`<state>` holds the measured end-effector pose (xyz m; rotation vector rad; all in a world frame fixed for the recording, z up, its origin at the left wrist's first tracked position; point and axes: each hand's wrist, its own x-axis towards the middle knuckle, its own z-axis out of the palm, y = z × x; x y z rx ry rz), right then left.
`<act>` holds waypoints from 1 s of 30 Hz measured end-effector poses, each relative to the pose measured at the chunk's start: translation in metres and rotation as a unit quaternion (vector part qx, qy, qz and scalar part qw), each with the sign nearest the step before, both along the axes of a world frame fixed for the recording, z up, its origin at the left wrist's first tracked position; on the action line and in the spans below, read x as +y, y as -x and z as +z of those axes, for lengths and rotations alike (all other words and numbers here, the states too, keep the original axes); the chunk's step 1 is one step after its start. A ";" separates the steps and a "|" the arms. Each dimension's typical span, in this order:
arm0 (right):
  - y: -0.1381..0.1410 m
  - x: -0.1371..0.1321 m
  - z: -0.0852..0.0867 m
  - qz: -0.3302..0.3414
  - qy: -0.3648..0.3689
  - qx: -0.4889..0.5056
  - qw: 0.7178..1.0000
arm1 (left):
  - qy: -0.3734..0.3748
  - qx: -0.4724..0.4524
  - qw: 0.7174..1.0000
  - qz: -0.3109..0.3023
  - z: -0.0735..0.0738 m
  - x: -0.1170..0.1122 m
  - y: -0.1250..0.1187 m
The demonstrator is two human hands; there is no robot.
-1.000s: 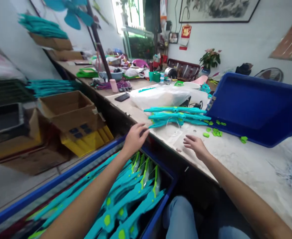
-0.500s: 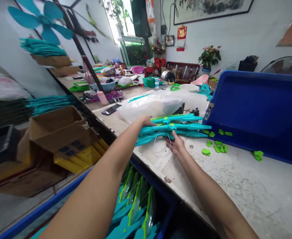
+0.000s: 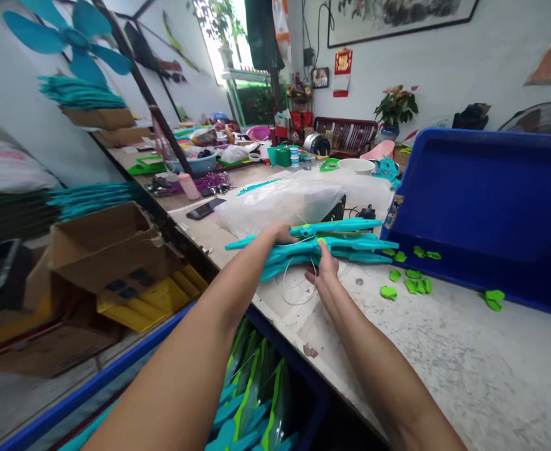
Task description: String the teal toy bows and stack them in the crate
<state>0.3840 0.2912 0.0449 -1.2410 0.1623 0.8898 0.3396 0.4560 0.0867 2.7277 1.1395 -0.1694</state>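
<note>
Several long teal plastic pieces with green middles lie stacked over the table edge in front of me. My left hand (image 3: pixel 282 234) is closed around the rear teal piece (image 3: pixel 344 226), its fingertips partly hidden behind it. At the front piece (image 3: pixel 294 250), my right hand (image 3: pixel 325 268) presses its thumb on the green hub, with the other fingers tucked underneath. A thin white cord (image 3: pixel 295 303) hangs in a loop below the stack, left of my right hand. Small green plastic parts (image 3: pixel 417 286) lie scattered to the right.
A large blue tray (image 3: pixel 486 207) stands tilted on the right of the table (image 3: pixel 444 369). Behind the stack lies a clear plastic bag (image 3: pixel 275 203), with a phone (image 3: pixel 205 208) to its left. Below the edge, a blue crate (image 3: pixel 129 369) holds teal and green pieces. Cardboard boxes (image 3: pixel 94 235) stand left.
The rear teal piece has turned and separated from the front one, its left end now showing beyond my left wrist. My right hand has shifted slightly left.
</note>
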 end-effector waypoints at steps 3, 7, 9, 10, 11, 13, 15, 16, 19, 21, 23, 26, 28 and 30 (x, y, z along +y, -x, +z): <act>0.004 -0.001 0.000 -0.041 -0.018 0.022 0.999 | -0.057 0.027 0.998 -0.013 0.011 -0.021 0.008; 0.013 -0.013 -0.004 -0.099 -0.112 0.035 0.988 | -0.095 0.024 0.995 -0.029 0.022 -0.059 0.027; 0.020 -0.024 -0.004 -0.100 -0.140 0.028 0.985 | -0.109 0.012 0.994 -0.023 0.029 -0.079 0.041; 0.024 -0.031 -0.002 -0.095 -0.150 0.019 0.984 | -0.117 0.001 0.993 -0.021 0.033 -0.090 0.050; 0.030 -0.039 0.001 -0.087 -0.159 0.007 0.983 | -0.126 -0.014 0.992 -0.019 0.038 -0.101 0.060; 0.045 -0.057 0.012 -0.065 -0.186 -0.034 0.980 | -0.142 -0.050 0.989 -0.014 0.048 -0.123 0.086; 0.066 -0.077 0.030 -0.027 -0.211 -0.084 0.973 | -0.153 -0.086 0.984 0.000 0.060 -0.145 0.121; 0.079 -0.087 0.040 -0.001 -0.222 -0.109 0.969 | -0.157 -0.101 0.982 0.013 0.066 -0.157 0.142; 0.129 -0.112 0.069 0.103 -0.250 -0.161 0.949 | -0.173 -0.143 0.973 0.062 0.081 -0.193 0.219; 0.173 -0.124 0.082 0.186 -0.264 -0.176 0.930 | -0.174 -0.172 0.964 0.109 0.083 -0.219 0.283; 0.226 -0.132 0.086 0.271 -0.260 -0.175 0.910 | -0.155 -0.202 0.952 0.171 0.075 -0.248 0.353; 0.318 -0.145 0.071 0.390 -0.209 -0.158 0.883 | -0.104 -0.264 0.920 0.270 0.039 -0.297 0.459; 0.380 -0.155 0.047 0.458 -0.161 -0.151 0.861 | -0.063 -0.313 0.887 0.334 0.002 -0.331 0.522; 0.439 -0.164 0.013 0.513 -0.103 -0.162 0.836 | -0.016 -0.357 0.841 0.406 -0.042 -0.362 0.573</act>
